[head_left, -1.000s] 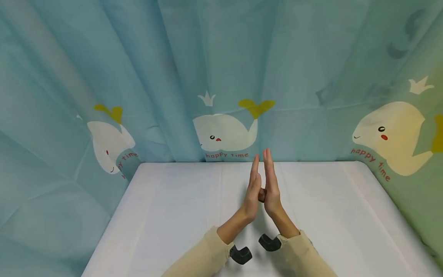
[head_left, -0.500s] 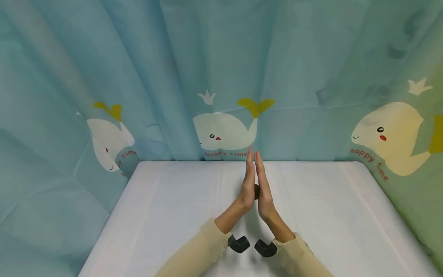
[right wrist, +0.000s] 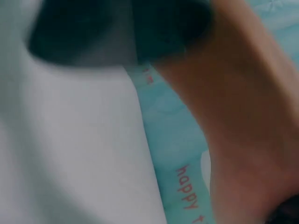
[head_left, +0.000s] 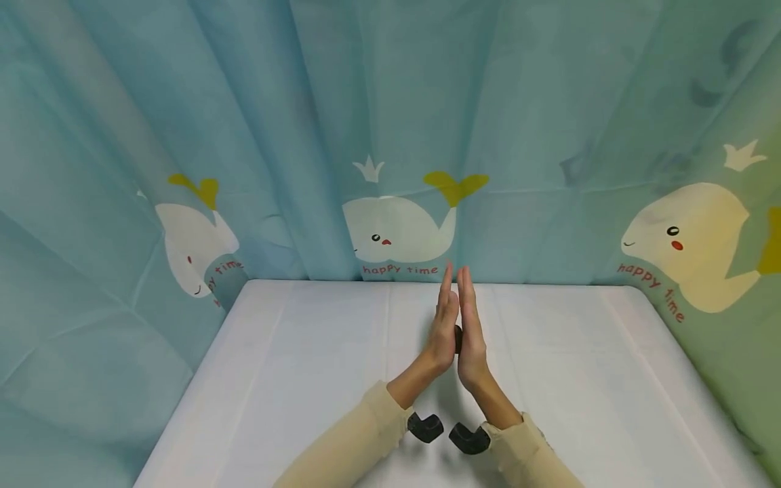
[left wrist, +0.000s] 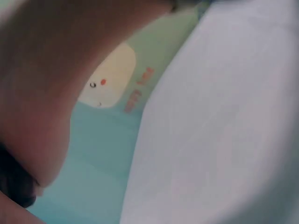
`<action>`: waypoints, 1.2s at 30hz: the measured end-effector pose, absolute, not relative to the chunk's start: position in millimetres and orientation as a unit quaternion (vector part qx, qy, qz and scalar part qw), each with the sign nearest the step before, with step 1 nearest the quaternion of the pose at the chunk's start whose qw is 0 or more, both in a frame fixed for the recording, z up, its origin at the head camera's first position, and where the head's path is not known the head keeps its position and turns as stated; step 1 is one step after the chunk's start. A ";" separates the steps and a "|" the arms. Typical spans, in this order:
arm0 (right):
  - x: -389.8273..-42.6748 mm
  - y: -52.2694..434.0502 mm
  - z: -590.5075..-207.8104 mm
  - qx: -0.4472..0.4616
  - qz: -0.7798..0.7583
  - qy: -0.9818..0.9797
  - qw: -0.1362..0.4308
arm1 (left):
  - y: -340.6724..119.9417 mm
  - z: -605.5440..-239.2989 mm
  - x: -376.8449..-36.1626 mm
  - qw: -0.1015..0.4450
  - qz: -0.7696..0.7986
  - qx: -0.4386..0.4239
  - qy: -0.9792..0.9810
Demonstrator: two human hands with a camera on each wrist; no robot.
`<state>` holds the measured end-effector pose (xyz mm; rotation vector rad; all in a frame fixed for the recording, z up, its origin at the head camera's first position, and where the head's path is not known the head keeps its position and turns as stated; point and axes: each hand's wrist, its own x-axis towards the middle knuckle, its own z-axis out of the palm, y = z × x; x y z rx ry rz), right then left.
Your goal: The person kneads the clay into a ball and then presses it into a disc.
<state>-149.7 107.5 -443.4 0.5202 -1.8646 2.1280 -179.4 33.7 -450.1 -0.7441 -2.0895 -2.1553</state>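
Both hands stand upright over the middle of the white table (head_left: pixel 305 379), palms facing each other and fingers straight, pointing away from me. The left hand (head_left: pixel 442 332) and the right hand (head_left: pixel 471 339) press a small dark object (head_left: pixel 457 337) between their palms; only a sliver of it shows, so its shape is unclear. In the left wrist view the left palm (left wrist: pixel 42 93) fills the left side, blurred, with a dark patch (left wrist: pixel 14 186) at the bottom left. The right wrist view shows the right hand (right wrist: pixel 243 116), blurred.
A blue curtain with white whales (head_left: pixel 396 234) and "happy time" lettering closes in the table at the back and both sides. A black wrist camera sits under each beige sleeve (head_left: pixel 425 427) (head_left: pixel 470 438). The table edges run left, right and far.
The palms have slid against each other: the left fingertips moved ahead of the right, then nearly level with them. The pair drifted left, then a little back right.
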 end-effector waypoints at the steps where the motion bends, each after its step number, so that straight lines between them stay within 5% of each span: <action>1: -150.8 108.3 -443.0 0.179 0.733 -0.643 0.134 | 34.0 -450.4 -177.9 0.021 -0.701 -0.243 -0.670; 10: -160.6 119.3 -441.9 0.177 0.753 -0.624 0.109 | 28.6 -437.9 -155.2 -0.004 -0.747 -0.245 -0.618; 19: -149.2 114.6 -443.1 0.213 0.728 -0.644 0.102 | 27.4 -431.4 -165.5 0.043 -0.763 -0.241 -0.598; 28: -156.4 123.3 -422.5 0.214 0.707 -0.656 0.155 | 32.4 -453.8 -163.2 -0.035 -0.757 -0.203 -0.620; 36: -165.7 125.3 -439.5 0.175 0.749 -0.631 0.099 | 29.6 -433.2 -157.5 -0.029 -0.790 -0.216 -0.573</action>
